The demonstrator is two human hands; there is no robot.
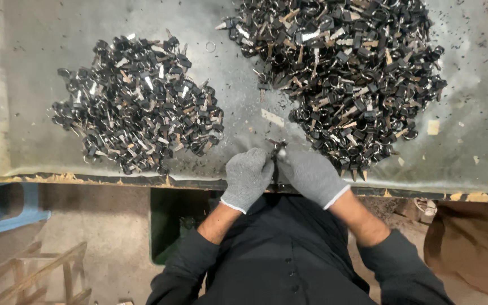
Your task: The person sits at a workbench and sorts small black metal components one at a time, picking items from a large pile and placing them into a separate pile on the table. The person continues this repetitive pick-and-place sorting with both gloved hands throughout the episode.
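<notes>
Both my hands wear grey knit gloves and meet at the near edge of a worn grey table [40,68]. My left hand [248,177] and my right hand [310,175] pinch one small black-headed key [277,148] between their fingertips. A large heap of black-headed keys on rings [345,73] lies just beyond my right hand. A smaller heap of the same keys [136,104] lies to the left of my left hand.
A loose metal ring [210,46] lies between the heaps, with small scraps and black bits scattered on the tabletop. Below the table edge are a green bin [170,220], a blue frame [12,217], a wooden frame [40,274] and a brown sack [475,248].
</notes>
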